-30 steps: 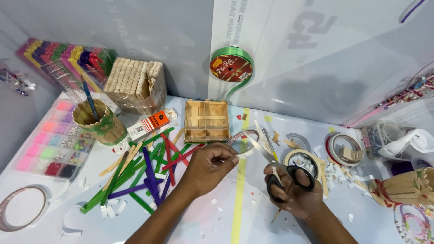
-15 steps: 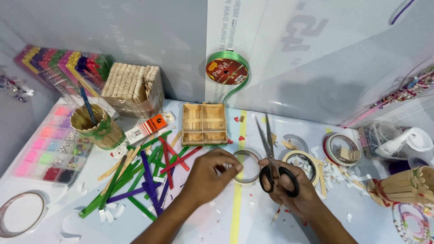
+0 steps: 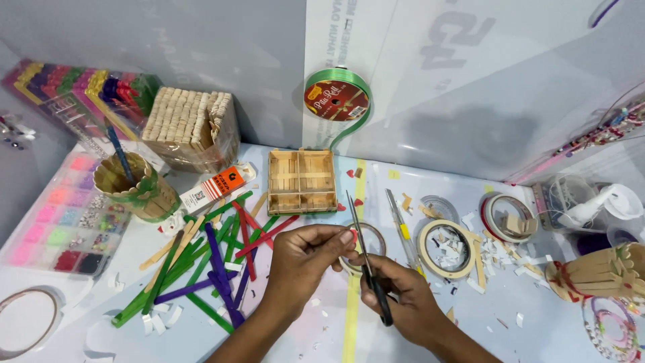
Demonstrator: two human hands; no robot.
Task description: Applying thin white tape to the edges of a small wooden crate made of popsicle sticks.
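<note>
Across the pale tabletop [image 3: 564, 336] I see clutter first: a wooden stick tray [image 3: 302, 180] at the back, a heap of coloured craft sticks [image 3: 215, 262] to the left, tape rolls [image 3: 445, 247] to the right. Nearer me, my right hand [image 3: 403, 306] closes around scissors [image 3: 366, 265], blades pointing up and away. My left hand [image 3: 306, 259] pinches a tiny red piece [image 3: 353, 235] right against the blades. I judge the fingertips risk a nick, and the scrap could slip into the litter.
</note>
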